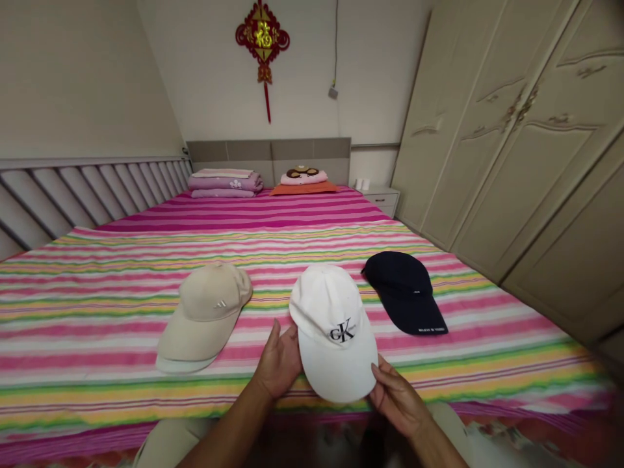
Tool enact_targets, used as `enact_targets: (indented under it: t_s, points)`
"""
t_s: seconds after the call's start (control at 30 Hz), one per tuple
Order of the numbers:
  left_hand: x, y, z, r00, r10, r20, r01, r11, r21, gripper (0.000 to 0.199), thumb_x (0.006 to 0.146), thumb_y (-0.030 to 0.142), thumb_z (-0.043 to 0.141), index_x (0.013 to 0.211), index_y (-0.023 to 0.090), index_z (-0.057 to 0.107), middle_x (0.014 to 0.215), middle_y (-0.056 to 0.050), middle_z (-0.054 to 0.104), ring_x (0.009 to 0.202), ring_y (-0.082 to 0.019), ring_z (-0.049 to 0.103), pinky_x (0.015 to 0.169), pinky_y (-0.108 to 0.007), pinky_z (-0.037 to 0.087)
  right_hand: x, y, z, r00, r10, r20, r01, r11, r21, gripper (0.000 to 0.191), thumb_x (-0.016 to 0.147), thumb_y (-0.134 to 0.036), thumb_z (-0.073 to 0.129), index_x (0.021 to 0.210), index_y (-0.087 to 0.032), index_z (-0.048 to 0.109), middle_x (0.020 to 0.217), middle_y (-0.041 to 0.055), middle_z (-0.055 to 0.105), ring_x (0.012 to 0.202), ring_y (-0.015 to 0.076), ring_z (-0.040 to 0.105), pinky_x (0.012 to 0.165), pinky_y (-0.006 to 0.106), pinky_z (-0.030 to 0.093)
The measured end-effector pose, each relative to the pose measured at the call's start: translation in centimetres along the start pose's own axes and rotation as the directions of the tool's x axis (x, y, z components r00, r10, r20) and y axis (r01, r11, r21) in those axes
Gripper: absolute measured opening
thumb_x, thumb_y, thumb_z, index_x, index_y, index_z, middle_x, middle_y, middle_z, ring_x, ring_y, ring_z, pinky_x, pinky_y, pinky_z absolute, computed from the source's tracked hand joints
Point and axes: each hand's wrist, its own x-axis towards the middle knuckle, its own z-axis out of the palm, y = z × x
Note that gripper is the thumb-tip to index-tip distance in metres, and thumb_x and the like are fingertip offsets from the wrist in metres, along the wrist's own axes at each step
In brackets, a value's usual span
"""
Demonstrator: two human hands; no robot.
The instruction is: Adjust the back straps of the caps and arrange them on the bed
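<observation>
A white cap point(336, 325) with a black logo lies near the bed's front edge, its brim towards me. My right hand point(397, 396) pinches the right edge of that brim between thumb and fingers. Beside the cap's left side is my left hand point(280, 361), palm up with thumb and fingers apart, its fingertips partly hidden by the cap. To the left rests a beige cap point(207, 315) with a small stripe logo and a pale brim edge. A dark navy cap point(402, 289) with small white lettering on its brim sits to the right.
The bed point(121, 312) has a striped cover. Folded purple bedding point(227, 183) and a pink pillow stack point(305, 179) lie by the headboard point(273, 156). A nightstand point(383, 197) and a large wardrobe point(517, 143) stand on the right; a rail point(92, 188) runs along the left.
</observation>
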Motion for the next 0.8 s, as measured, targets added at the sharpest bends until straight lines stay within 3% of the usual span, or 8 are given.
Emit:
enact_targets:
  t_s: [0.1,0.27,0.5,0.7,0.8]
  points:
    - [0.2,-0.1,-1.6,0.995,-0.038,-0.096,0.039,0.999,0.009,0.051,0.08,0.052,0.037,0.108,0.013,0.054,0.109,-0.013,0.06,0.101,-0.023,0.054,0.092,-0.038,0.033,1.6,-2.2,-0.3,0.998,-0.048,-0.038,0.048,0.999,0.003,0.033,0.067,-0.01,0.066,0.098,-0.02,0.06,0.092,0.0036,0.069,0.078,0.0146,0.063,0.07,0.026,0.048]
    - [0.5,-0.5,-3.6,0.98,-0.045,-0.195,0.051,0.998,0.027,0.044,0.08,0.047,0.041,0.103,0.013,0.057,0.112,-0.013,0.058,0.107,-0.024,0.05,0.094,-0.039,0.031,5.1,-5.3,-0.6,0.99,-0.104,-0.091,0.108,0.994,0.034,0.029,0.066,-0.005,0.064,0.091,-0.02,0.06,0.08,-0.0012,0.07,0.067,0.011,0.063,0.058,0.02,0.049]
    - [0.7,-0.9,-4.8,0.989,-0.042,-0.142,0.056,0.994,0.097,0.039,0.083,0.041,0.04,0.105,0.015,0.058,0.117,-0.013,0.056,0.115,-0.023,0.045,0.101,-0.04,0.023,8.5,-6.3,-1.4,0.971,-0.139,-0.197,0.147,0.989,0.026,0.023,0.067,-0.001,0.061,0.081,-0.019,0.06,0.07,-0.0032,0.069,0.053,0.0073,0.061,0.047,0.015,0.047]
    - [0.8,-1.1,-5.9,0.997,-0.046,-0.062,0.053,0.992,0.115,0.038,0.085,0.037,0.037,0.11,0.016,0.056,0.123,-0.013,0.051,0.119,-0.023,0.039,0.103,-0.041,0.02,8.7,-6.0,-2.2,0.946,-0.105,-0.305,0.102,0.994,-0.028,0.012,0.074,-0.002,0.056,0.076,-0.014,0.057,0.063,-0.0039,0.065,0.048,0.0067,0.058,0.045,0.017,0.047]
    - [0.8,-1.0,-5.6,0.996,-0.048,-0.074,0.057,0.991,0.121,0.036,0.085,0.035,0.037,0.11,0.016,0.056,0.123,-0.013,0.051,0.119,-0.023,0.04,0.103,-0.04,0.02,8.4,-6.0,-2.5,0.935,-0.082,-0.345,0.059,0.995,-0.075,0.006,0.078,-0.007,0.054,0.074,-0.011,0.056,0.062,-0.0038,0.061,0.048,0.0065,0.056,0.048,0.019,0.049]
